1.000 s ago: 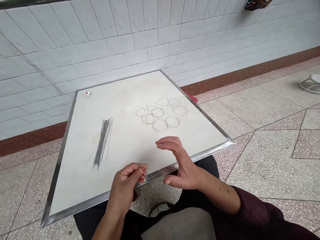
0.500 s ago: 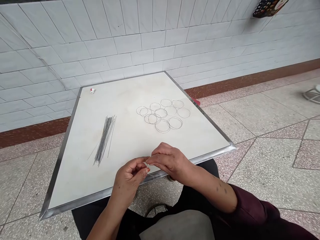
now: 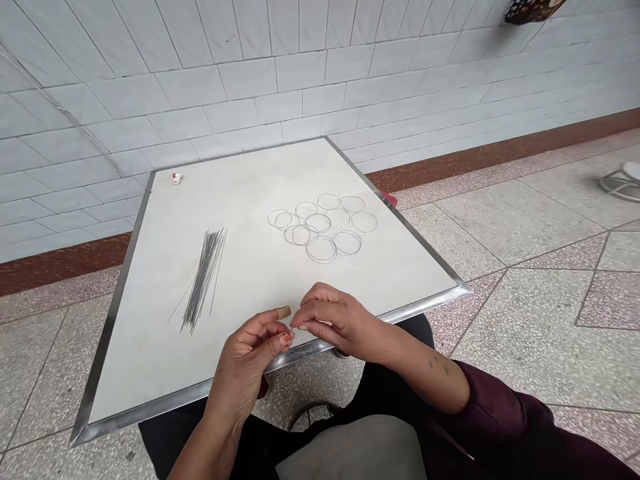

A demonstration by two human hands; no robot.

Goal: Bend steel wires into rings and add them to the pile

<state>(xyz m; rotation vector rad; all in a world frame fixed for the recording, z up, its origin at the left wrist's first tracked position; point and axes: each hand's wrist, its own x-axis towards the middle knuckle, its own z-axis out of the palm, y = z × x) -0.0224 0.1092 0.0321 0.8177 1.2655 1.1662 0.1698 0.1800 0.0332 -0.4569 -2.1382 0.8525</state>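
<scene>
Over the table's near edge, my left hand (image 3: pixel 255 347) pinches a thin wire (image 3: pixel 292 329) between thumb and finger, its index finger raised. My right hand (image 3: pixel 337 320) is closed on the same wire from the other side, fingertips almost meeting those of the left. Most of this wire is too fine to follow. Beyond the hands, several thin wire rings (image 3: pixel 321 249) lie partly overlapping right of the table's middle. To the left, a bundle of straight dark wires (image 3: pixel 204 280) lies on the white tabletop (image 3: pixel 250 193), a few strands splayed out.
A small red and white item (image 3: pixel 177 178) sits at the far left corner. The table has a metal rim (image 3: pixel 150 402). A tiled wall (image 3: pixel 260 73) stands behind it. On the floor at the far right is a round stool or stand (image 3: pixel 621 181).
The view has shifted slightly. My left index finger has lifted away from the right fingertips, leaving a small gap, while both hands stay at the wire.
</scene>
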